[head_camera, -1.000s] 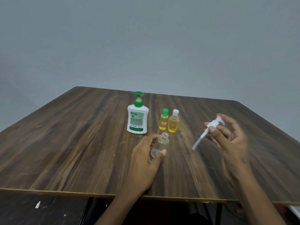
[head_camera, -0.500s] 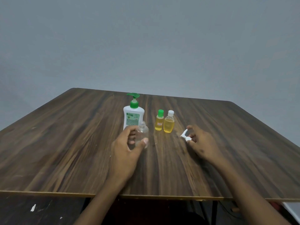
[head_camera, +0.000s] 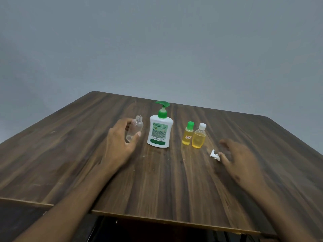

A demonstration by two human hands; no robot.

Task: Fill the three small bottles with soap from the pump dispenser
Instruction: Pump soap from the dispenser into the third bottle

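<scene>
Clear plastic bottle (head_camera: 134,128) (uncapped) gripped by left hand (head_camera: 120,142); right hand (head_camera: 239,158) fingers loosely spread over white sprayer (head_camera: 214,155).

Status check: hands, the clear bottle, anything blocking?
Left hand grips uncapped clear bottle, beside pump dispenser. Right hand open by white sprayer cap. Nothing blocking.

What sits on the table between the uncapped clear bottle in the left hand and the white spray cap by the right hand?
In the head view, three things: the pump dispenser, then the green-capped bottle and the white-capped bottle, both holding yellow liquid.
</scene>
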